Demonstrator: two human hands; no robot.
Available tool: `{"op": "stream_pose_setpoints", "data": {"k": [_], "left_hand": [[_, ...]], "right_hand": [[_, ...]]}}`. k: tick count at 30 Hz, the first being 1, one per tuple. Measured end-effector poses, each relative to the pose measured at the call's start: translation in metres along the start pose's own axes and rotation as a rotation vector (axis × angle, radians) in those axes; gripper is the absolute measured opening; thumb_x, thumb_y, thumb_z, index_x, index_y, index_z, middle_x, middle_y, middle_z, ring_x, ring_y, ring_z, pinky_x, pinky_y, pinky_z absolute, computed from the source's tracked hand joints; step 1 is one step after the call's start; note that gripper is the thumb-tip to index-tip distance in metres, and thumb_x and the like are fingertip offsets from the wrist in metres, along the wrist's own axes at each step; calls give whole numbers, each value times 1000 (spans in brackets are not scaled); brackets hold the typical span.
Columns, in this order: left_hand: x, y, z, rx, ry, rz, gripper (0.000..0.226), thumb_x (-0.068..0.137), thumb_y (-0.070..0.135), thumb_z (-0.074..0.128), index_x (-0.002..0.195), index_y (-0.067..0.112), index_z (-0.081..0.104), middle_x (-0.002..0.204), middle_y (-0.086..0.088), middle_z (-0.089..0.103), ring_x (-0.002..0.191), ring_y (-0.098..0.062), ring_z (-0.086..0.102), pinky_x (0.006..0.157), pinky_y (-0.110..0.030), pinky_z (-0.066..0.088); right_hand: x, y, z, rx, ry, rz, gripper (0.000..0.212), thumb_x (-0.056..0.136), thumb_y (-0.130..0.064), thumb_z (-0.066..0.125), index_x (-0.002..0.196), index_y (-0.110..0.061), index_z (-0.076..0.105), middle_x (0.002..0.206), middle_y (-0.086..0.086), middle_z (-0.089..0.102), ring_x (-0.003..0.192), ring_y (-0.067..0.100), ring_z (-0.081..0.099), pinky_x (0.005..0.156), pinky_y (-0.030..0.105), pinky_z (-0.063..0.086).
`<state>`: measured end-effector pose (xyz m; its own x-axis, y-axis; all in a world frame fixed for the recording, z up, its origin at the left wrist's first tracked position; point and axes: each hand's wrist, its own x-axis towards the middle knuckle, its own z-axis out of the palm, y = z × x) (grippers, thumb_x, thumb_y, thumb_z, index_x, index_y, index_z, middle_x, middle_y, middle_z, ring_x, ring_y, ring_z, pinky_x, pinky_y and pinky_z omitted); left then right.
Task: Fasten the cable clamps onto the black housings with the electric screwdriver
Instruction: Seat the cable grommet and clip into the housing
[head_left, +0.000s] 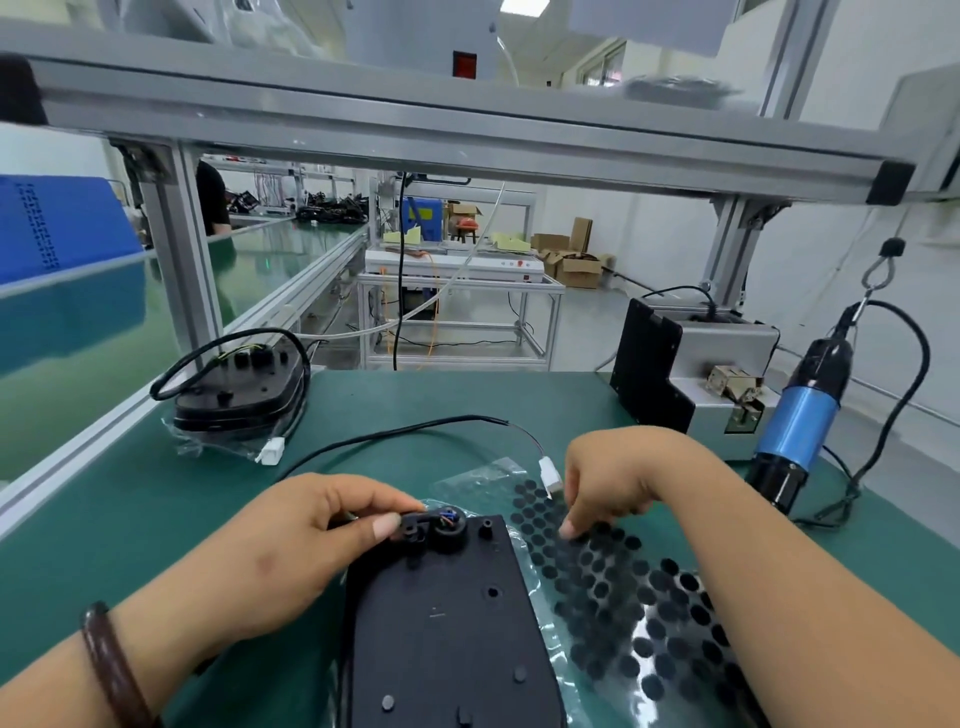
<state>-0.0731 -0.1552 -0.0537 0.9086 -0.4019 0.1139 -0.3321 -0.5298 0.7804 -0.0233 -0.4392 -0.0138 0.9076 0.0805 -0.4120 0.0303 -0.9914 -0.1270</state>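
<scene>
The step in hand looks like seating the clamp, before any screw is driven. The left hand's (291, 540) thumb and forefinger are narrowed to a pinch on the small black cable clamp (414, 524), holding it at the far left corner of the near black housing (447, 623), just beside the round cable entry. The right hand (613, 483) has its fingers bent down and close together, one tip touching the sheet of black round pads (623, 597) right of the housing; whether it pinches a pad, I cannot tell. Next the right hand would need to reach far right for the hanging electric screwdriver (800, 426), which is beside the screw feeder (717, 374), untouched. A second housing (239, 389) lies far left.
</scene>
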Motion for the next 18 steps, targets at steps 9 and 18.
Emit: {"op": "stream_pose_setpoints", "data": {"k": [9, 18], "left_hand": [[1, -3, -1, -38, -17, -6, 19, 89, 32, 61, 98, 44, 71, 98, 4, 73, 99, -17, 66, 100, -43, 45], [1, 0, -1, -53, -35, 2, 25, 90, 27, 61, 95, 49, 70, 98, 13, 73, 96, -5, 66, 97, -26, 47]], "right_hand": [[-5, 35, -38, 806, 375, -37, 13, 85, -13, 70, 74, -8, 66, 72, 8, 69, 65, 17, 64, 62, 30, 52], [46, 33, -46, 1265, 411, 188, 16, 90, -9, 64, 99, 4, 60, 102, 19, 66, 88, 27, 61, 94, 39, 50]]}}
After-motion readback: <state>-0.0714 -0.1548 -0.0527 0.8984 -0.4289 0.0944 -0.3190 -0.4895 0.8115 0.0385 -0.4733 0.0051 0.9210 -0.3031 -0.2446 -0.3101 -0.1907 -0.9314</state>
